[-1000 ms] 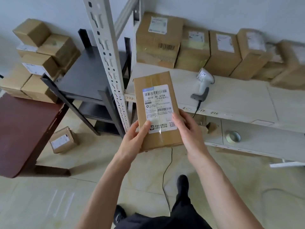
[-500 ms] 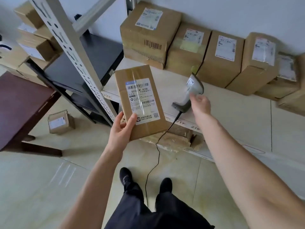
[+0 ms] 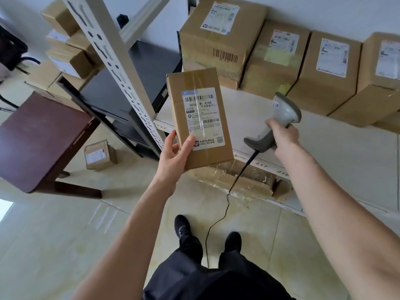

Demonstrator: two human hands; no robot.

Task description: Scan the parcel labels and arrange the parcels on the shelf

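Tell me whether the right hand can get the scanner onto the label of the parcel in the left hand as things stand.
Probably yes. The right hand grips the scanner just beside the parcel, whose label faces up in the left hand. Nothing stands between them; the scanner just needs turning toward the label.

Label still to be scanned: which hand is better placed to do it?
The right hand. It grips the scanner by its handle, beside the parcel. The left hand holds the parcel with its label facing up, so it should just steady it.
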